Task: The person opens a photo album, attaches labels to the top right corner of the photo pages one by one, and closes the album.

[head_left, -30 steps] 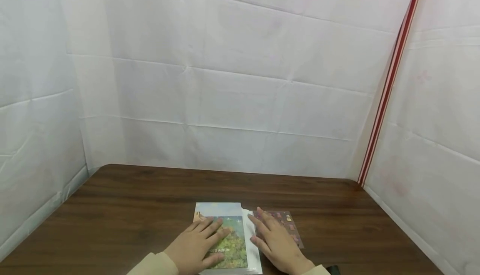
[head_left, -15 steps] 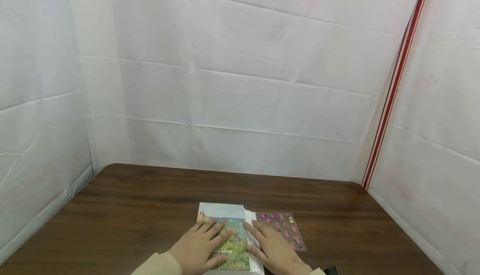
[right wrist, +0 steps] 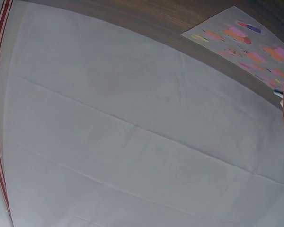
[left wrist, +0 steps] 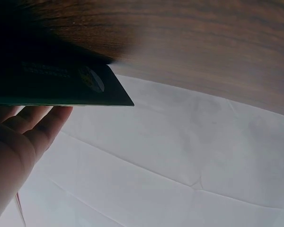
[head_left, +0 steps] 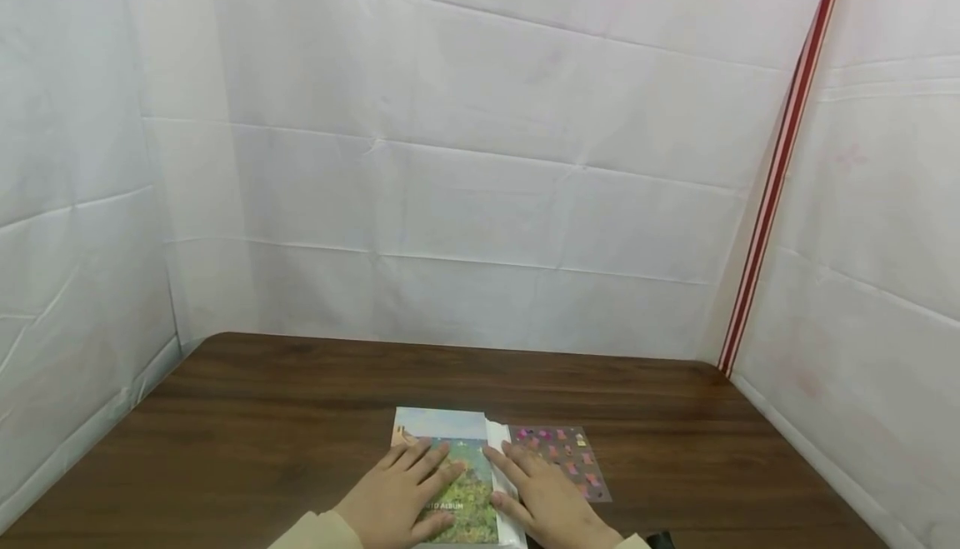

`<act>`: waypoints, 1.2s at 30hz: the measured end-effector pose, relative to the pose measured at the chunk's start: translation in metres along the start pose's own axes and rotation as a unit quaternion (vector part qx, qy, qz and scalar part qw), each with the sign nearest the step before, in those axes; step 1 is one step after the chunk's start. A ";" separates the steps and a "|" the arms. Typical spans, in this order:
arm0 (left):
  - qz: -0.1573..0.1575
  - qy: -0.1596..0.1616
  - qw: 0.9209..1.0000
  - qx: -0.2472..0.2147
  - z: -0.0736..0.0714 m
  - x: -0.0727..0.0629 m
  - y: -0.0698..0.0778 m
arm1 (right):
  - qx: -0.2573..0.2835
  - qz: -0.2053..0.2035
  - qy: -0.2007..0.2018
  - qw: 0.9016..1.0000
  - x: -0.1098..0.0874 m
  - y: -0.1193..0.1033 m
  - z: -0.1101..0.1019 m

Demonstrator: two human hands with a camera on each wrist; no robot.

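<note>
A photo album [head_left: 461, 524] with a painted cover of sky and yellow-green foliage lies on the table in front of me. My left hand [head_left: 397, 495] rests flat on its cover, fingers spread. In the left wrist view, the fingers of the left hand [left wrist: 35, 127] touch the album's edge, and its dark green side [left wrist: 61, 85] faces the camera. My right hand [head_left: 551, 495] has its extended fingertips on the white strip [head_left: 498, 435] along the album's right edge. A clear sticker sheet [head_left: 588, 470] with pink and orange figures lies partly beneath the right hand.
The dark wood table [head_left: 247, 432] spreads out around the album. A small black object [head_left: 660, 540] sits at the bottom edge, right of the right sleeve. White cloth walls [head_left: 480, 199] enclose the table, with a red striped band [head_left: 780, 174] at the right corner.
The right hand has shifted left onto the album's white edge, uncovering more of the sticker sheet. The left hand stays on the cover. The head view has moved slightly.
</note>
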State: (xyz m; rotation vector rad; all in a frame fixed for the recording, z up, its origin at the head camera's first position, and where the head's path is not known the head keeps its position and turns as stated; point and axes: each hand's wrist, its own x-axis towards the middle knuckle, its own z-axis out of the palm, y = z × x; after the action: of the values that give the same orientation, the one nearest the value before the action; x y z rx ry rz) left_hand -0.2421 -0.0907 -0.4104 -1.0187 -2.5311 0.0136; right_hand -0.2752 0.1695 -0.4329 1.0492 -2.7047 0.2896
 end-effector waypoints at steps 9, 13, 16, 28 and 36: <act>0.003 -0.004 1.000 -0.001 -0.002 0.000 0.000 | 0.006 0.002 0.002 1.000 0.000 -0.001 -0.001; 0.008 -0.011 1.000 -0.002 -0.002 0.000 0.000 | 0.013 0.006 -0.005 1.000 0.000 -0.001 -0.002; 0.013 -0.013 1.000 -0.006 -0.003 0.000 0.000 | 0.016 0.007 -0.008 1.000 -0.001 -0.001 -0.001; 0.079 0.055 0.994 0.050 -0.006 0.000 0.000 | -0.004 0.003 -0.001 1.000 0.002 -0.001 -0.002; 0.108 0.059 0.989 0.076 -0.006 0.002 0.000 | 0.009 0.012 0.008 1.000 0.003 -0.001 -0.002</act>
State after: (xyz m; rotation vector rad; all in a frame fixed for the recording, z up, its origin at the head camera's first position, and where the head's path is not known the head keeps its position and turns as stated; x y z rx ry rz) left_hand -0.2409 -0.0903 -0.4041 -1.1879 -2.2654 0.1998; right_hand -0.2763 0.1676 -0.4301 1.0167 -2.7069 0.3240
